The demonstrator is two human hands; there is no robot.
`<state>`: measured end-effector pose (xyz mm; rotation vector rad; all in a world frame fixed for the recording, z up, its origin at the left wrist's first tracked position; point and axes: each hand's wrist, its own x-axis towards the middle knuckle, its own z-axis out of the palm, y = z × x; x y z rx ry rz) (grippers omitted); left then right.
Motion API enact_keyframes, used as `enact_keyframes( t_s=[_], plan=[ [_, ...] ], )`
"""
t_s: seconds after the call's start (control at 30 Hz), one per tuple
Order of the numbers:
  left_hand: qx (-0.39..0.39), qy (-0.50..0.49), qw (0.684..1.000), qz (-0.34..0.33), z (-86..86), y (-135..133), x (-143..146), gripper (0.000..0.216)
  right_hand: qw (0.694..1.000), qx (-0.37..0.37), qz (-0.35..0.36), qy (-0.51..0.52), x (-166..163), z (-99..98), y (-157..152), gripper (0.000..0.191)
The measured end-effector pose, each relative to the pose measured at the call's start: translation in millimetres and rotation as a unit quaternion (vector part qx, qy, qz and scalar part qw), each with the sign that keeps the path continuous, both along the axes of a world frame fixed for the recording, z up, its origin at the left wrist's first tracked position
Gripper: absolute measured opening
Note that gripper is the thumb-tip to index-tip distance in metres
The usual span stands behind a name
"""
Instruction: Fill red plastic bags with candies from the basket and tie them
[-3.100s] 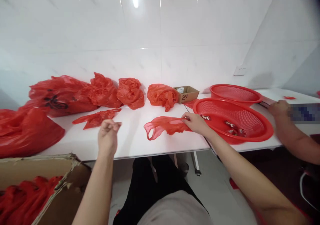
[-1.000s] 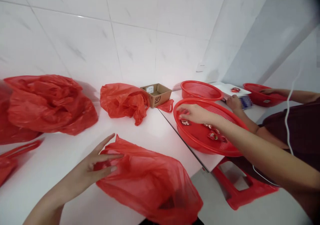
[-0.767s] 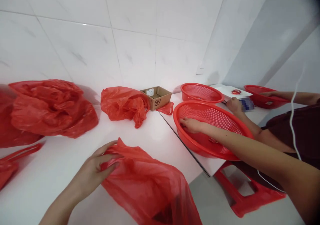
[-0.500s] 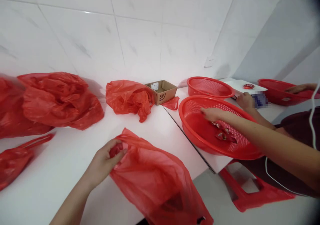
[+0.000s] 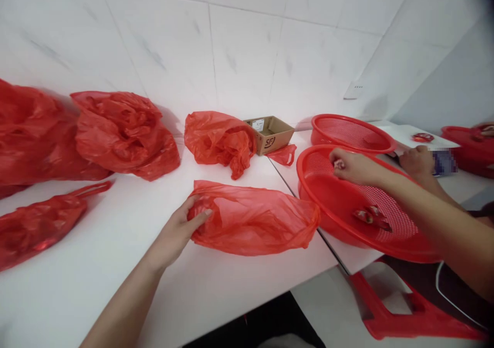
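Packets [image 5: 372,216] in red basket [image 5: 324,193]

White table [image 5: 116,245]: red bags [image 5: 250,216], box [image 5: 270,134], baskets [image 5: 328,219].

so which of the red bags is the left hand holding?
The flat bag nearest the table's front edge, beside the red basket: the left hand grips its left end. The other bags sit bunched by the wall, untouched.
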<state>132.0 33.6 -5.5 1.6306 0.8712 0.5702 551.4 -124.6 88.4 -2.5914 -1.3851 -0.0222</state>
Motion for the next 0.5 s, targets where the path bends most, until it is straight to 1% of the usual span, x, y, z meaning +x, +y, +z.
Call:
enact_keyframes(
  t_s=[0.07, 0.1, 0.13, 0.17, 0.2, 0.23, 0.27, 0.33, 0.4, 0.47, 0.5],
  plan=[
    [0.01, 0.009, 1.0, -0.002, -1.9, -0.7, -0.1, 0.062, 0.995, 0.065, 0.061, 0.039, -36.9, 3.1, 11.6, 0.018],
    [0.019, 0.017, 1.0, -0.002, -2.7, -1.4, -0.1, 0.065, 0.983, 0.12, 0.113, 0.084, -59.6, 5.1, 16.5, 0.02],
    [0.028, 0.025, 0.999, -0.006, -3.5, -2.2, 0.1, 0.068, 0.956, 0.162, 0.18, 0.166, -83.8, 6.4, 21.1, 0.021],
    [0.036, 0.033, 0.999, -0.013, -4.2, -3.1, 0.3, 0.069, 0.925, 0.147, 0.241, 0.254, -108.1, 6.1, 25.5, 0.022],
    [0.043, 0.039, 0.998, -0.019, -4.8, -4.2, 0.6, 0.07, 0.899, 0.108, 0.293, 0.308, -130.9, 3.4, 30.3, 0.023],
    [0.049, 0.044, 0.998, -0.024, -5.3, -5.2, 1.0, 0.07, 0.879, 0.06, 0.342, 0.326, -151.1, -1.8, 35.6, 0.025],
    [0.054, 0.046, 0.997, -0.027, -5.6, -6.1, 1.4, 0.071, 0.869, 0.014, 0.374, 0.322, -167.4, -9.6, 41.6, 0.026],
    [0.058, 0.048, 0.997, -0.03, -6.0, -7.4, 2.2, 0.072, 0.866, -0.052, 0.405, 0.29, -186.9, -29.9, 54.5, 0.034],
    [0.059, 0.051, 0.996, -0.031, -5.8, -8.2, 3.2, 0.073, 0.873, -0.086, 0.402, 0.263, -190.8, -49.6, 65.8, 0.045],
    [0.053, 0.058, 0.996, -0.033, -4.9, -8.9, 3.9, 0.075, 0.881, -0.114, 0.382, 0.257, -185.9, -60.6, 72.3, 0.062],
    [0.051, 0.062, 0.996, -0.035, -4.2, -9.3, 4.1, 0.076, 0.882, -0.133, 0.371, 0.258, -182.3, -61.4, 73.3, 0.071]
  ],
)
